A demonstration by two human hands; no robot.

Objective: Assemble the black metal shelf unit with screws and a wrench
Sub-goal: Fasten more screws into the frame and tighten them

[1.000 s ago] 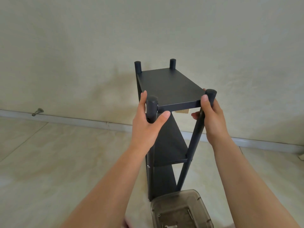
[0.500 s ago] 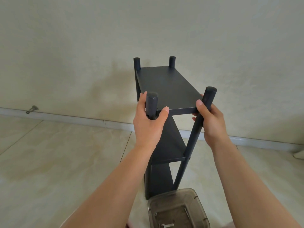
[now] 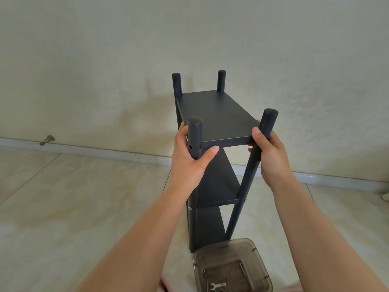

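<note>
The black metal shelf unit [image 3: 216,114] stands upright on the floor before a pale wall, with three flat shelves between four round posts. My left hand [image 3: 189,159] grips the near left post just under the top shelf. My right hand [image 3: 269,157] wraps the near right post at the same height. A small screw hole shows in the near left post. Low in the view, a silver wrench [image 3: 216,285] lies inside a smoky plastic box [image 3: 252,249] along with a few small metal parts.
The plastic box sits on the tiled floor right against the shelf's near foot. A white skirting board [image 3: 105,151] runs along the wall, with a metal door stop [image 3: 47,140] on it at the left.
Both hands keep their grip on the near posts. The shelf's top has dropped slightly in the view and the box shows more of its contents, as the camera tilts.
</note>
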